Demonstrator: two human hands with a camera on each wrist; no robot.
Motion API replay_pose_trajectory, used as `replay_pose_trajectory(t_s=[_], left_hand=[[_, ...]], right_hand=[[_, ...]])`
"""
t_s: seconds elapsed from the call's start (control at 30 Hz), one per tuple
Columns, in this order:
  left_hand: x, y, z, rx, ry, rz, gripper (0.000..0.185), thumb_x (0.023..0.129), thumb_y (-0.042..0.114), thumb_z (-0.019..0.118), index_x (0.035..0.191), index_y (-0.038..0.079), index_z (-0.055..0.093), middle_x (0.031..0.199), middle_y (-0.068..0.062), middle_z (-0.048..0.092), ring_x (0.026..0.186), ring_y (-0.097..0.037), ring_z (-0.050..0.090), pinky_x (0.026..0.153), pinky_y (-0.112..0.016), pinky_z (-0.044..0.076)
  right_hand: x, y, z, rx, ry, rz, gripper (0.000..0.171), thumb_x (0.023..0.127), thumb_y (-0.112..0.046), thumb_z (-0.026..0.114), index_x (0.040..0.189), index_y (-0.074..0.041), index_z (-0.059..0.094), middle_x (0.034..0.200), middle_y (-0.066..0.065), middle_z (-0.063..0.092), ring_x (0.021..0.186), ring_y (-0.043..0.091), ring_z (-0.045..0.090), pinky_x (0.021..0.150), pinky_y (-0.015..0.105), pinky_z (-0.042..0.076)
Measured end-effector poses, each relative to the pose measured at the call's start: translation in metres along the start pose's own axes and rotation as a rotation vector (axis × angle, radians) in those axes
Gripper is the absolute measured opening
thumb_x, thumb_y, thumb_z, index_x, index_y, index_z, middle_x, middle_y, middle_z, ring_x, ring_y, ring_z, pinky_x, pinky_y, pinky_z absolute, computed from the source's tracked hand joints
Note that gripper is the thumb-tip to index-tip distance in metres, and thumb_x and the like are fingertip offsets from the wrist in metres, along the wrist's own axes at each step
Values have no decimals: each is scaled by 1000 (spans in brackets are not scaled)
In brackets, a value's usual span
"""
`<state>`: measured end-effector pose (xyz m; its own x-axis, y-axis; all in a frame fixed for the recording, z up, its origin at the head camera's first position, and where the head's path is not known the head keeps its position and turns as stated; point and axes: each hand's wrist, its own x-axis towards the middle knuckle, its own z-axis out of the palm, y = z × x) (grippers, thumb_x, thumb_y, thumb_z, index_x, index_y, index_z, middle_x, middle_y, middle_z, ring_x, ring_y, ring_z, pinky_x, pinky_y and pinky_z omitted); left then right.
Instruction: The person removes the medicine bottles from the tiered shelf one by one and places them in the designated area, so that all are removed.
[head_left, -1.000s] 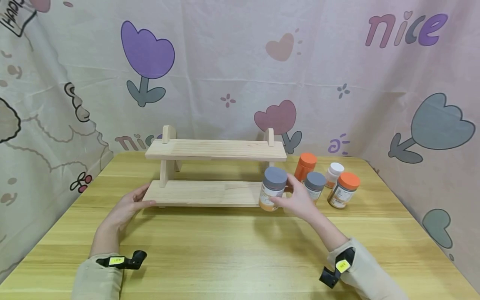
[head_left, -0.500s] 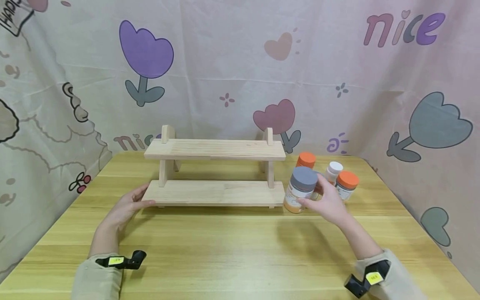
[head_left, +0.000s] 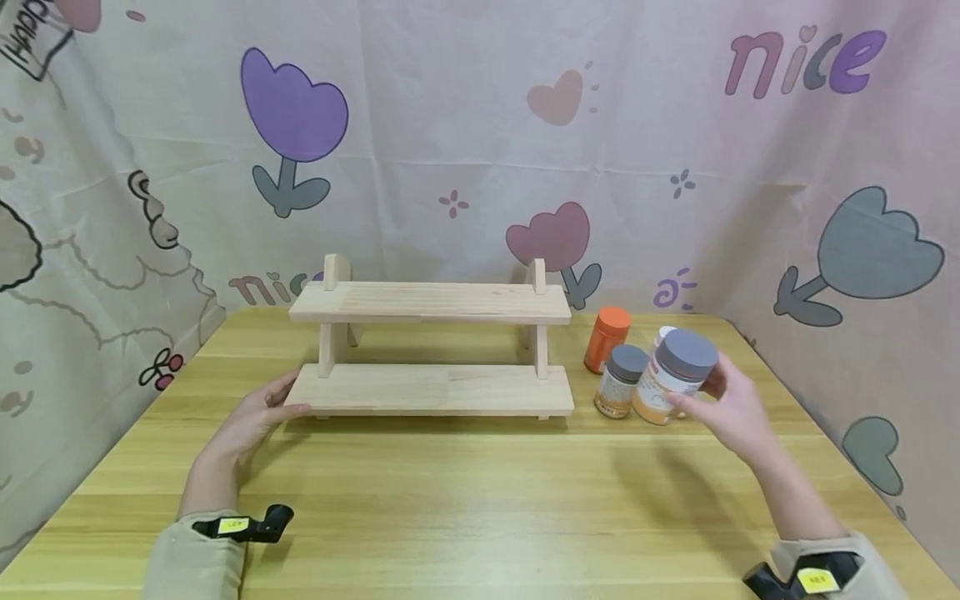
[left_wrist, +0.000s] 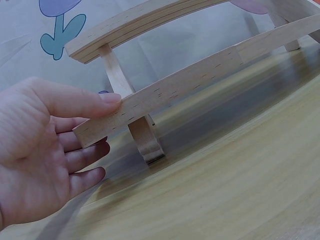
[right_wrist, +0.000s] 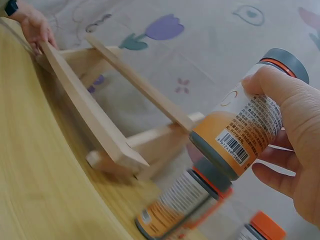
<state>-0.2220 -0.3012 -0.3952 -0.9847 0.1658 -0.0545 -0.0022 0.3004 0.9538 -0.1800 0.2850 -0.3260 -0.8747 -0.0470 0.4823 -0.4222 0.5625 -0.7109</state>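
Observation:
A two-tier wooden shelf (head_left: 435, 392) stands on the table. My left hand (head_left: 247, 427) grips the left end of its lower board, the thumb (left_wrist: 100, 102) on top and the other fingers below. Out to the right, my right hand (head_left: 733, 408) holds a grey-capped supplement bottle (right_wrist: 240, 120) by its side, tilted and raised over the table. In the head view this bottle (head_left: 663, 387) overlaps a white-capped bottle (head_left: 664, 333). Just left of it stands a similar grey-capped bottle (head_left: 617, 393).
An orange bottle (head_left: 604, 343) stands near the shelf's right end. The right wrist view shows an orange cap (right_wrist: 269, 226) low at the right, hidden behind the held bottle in the head view. A printed cloth (head_left: 450, 125) hangs behind the table.
My right hand has carried the grey-capped bottle rightward, from in front of the shelf's right end to the other bottles. My left hand stays on the shelf.

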Motion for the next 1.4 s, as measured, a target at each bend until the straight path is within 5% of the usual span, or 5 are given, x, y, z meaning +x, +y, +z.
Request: replay_pose_trajectory(t_s=[0.33,0.6,0.97,1.27,1.4], left_hand=[[-1,0,0,-14,9,-17,85,88,19,64,146,-4,7,151,-23,1,137,-42,2,108,-58,5],[-1,-1,-1,-7,5,-2,84,88,17,63,146,-5,7,151,-25,2,136,-42,4,108,-57,7],[2,-2,0,-12,4,1,84,88,15,63,146,-4,6,151,-26,1,136,-43,3,108,-59,6],[3,-3,0,-14,-4,2,83,89,13,62,146,-4,5,151,-26,1,136,-44,3,108,-58,7],[2,-3,0,-5,2,2,82,89,13,62,147,-3,6,151,-26,2,136,-44,4,108,-58,7]], right_hand=[[-18,24,-32,-52,68,42,56,75,4,71,120,-22,50,98,-26,54,86,-9,52,73,4,42],[-25,42,-56,-180,62,174,51,82,-12,71,124,-3,45,97,-31,45,80,-13,48,64,6,43],[-25,75,-64,-205,107,264,60,85,-20,68,130,6,37,104,-10,50,84,-11,43,65,2,40],[-18,171,-73,-261,151,345,74,82,-41,68,138,-5,35,119,13,50,96,7,47,66,4,41],[-14,189,-73,-290,160,390,81,81,-46,66,141,-3,31,125,21,47,100,15,47,65,4,39]])
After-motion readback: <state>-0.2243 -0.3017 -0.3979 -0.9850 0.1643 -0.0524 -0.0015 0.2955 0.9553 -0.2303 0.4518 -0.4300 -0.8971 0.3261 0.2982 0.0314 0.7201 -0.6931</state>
